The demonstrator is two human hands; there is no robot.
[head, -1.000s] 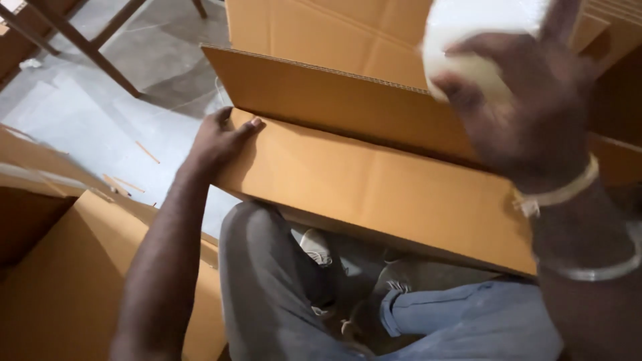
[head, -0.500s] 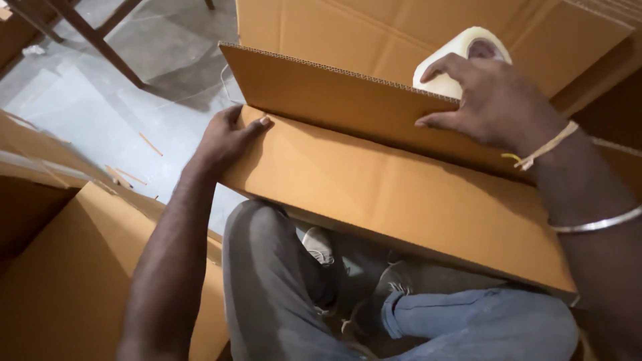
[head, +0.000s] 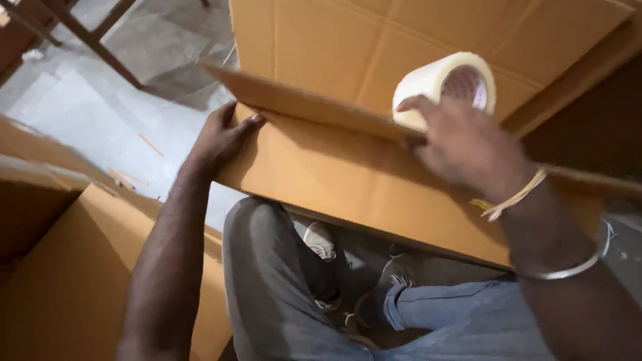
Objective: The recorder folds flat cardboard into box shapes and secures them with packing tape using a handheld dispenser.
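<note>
- Here, the person sits with a large cardboard box point(head: 374, 194) lying across the lap, its brown side panel facing up and one long flap point(head: 301, 107) standing along the far edge.
- The left hand point(head: 224, 137) rests at the box's left corner, fingers curled over the edge where the flap meets the panel; it grips only the cardboard, and the fingertips are partly hidden behind the fold.
- The right hand point(head: 468, 147) is closed loosely around a roll of pale packing tape point(head: 445, 87), pressing it against the flap's upper edge. The palm covers the lower part of the roll, so I cannot tell whether any tape has been drawn out.
- A cord bracelet point(head: 511, 199) and a thin metal bangle point(head: 562, 271) sit on the right wrist.
- Beyond the flap, another broad cardboard sheet point(head: 401, 33) fills the top of the view and is cut off by the frame.
- Below the box, grey trousers point(head: 267, 287) and a blue-jeaned leg point(head: 468, 321) show, with pale shoes point(head: 321, 241) in shadow between them; whose leg the blue one is cannot be made out.
- More cardboard point(head: 60, 287) lies at lower left, cropped, and the grey floor point(head: 87, 113) has wooden legs point(head: 93, 40) of some furniture standing at the top left.
</note>
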